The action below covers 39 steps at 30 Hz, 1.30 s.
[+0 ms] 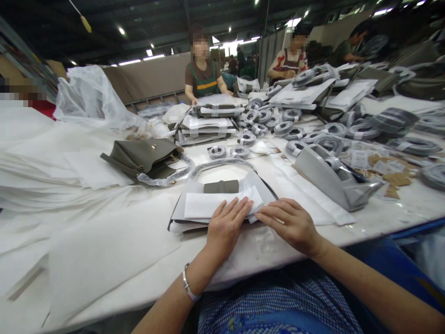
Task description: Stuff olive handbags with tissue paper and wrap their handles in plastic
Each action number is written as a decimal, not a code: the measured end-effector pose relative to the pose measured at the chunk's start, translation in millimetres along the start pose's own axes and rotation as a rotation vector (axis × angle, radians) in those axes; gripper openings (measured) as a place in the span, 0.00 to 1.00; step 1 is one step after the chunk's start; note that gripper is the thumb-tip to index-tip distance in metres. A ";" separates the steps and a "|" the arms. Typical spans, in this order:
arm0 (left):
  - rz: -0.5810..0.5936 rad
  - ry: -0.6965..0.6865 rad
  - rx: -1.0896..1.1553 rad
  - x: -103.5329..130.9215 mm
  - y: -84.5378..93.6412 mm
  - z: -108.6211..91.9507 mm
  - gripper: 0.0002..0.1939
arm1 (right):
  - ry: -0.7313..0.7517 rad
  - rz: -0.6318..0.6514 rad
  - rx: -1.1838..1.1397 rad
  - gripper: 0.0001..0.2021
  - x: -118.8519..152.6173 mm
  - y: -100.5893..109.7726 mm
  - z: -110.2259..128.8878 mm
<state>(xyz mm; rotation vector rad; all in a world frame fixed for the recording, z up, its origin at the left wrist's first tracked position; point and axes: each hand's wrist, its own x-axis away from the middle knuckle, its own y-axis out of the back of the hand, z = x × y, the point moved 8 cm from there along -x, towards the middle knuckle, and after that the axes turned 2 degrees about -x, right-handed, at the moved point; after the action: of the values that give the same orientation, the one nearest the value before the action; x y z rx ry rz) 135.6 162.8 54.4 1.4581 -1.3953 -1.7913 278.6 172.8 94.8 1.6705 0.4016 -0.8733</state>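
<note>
White worktop (264, 239) across most of view, crowded toward back and right with film-wrapped strap coils (217, 152). Large pile of white packing sheets (114, 246) down left side. Handbag (181, 211) flat, directly ahead of body near front edge, film-wrapped carry handle (222, 162) pointing away. Grey bag (323, 181) off to right, well clear of right hand; olive bag (142, 155) beyond on left, flap up, mouth toward right. On top of handbag: folded white sheet (205, 205), long axis roughly left-right, crosswise to handle direction, most of length extending left of left hand (227, 220). Left hand nearer, palm down over right part of sheet, fingers extended and close together, not gripping. Right hand (287, 225) at sheet's right end, fingers loosely straight, tips apparently touching edge; cannot tell if pinching. Olive leather tab (222, 186) just past sheet's far edge, ahead and slightly left of left fingertips. Silver bracelet (189, 283) on left wrist. Brown paper tags (392, 178) and small white packets (361, 157) far right, too blurred for any text. No legible brand, label or writing anywhere.
</note>
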 end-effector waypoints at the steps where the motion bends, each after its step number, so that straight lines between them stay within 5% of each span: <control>1: -0.001 0.002 0.001 0.2 0.2 0.0 0.30 | 0.014 0.004 -0.018 0.17 0.4 0.3 -0.2; 9: 0.012 0.025 0.004 -0.2 1.7 1.2 0.29 | -0.084 0.050 -0.018 0.29 14.0 0.2 -11.1; 19: 0.000 0.021 -0.006 0.7 -0.7 1.7 0.30 | -0.009 0.002 -0.112 0.20 1.4 4.4 -3.0; 29: 0.080 0.084 0.185 -5.4 10.5 1.3 0.35 | -0.114 -0.040 -0.157 0.15 19.9 -10.5 -1.6; 35: -0.085 0.177 0.124 -11.4 14.4 -1.1 0.19 | -0.091 -0.067 -0.119 0.11 17.8 -11.2 0.9; 39: -0.181 0.117 0.013 -9.3 8.2 -6.5 0.18 | -0.084 -0.065 -0.124 0.12 17.9 -9.6 1.9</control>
<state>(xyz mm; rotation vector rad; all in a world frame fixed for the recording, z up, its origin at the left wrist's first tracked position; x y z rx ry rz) 142.6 164.5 66.3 1.7151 -1.2541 -1.7731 283.4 170.6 75.0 1.5092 0.4460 -0.9446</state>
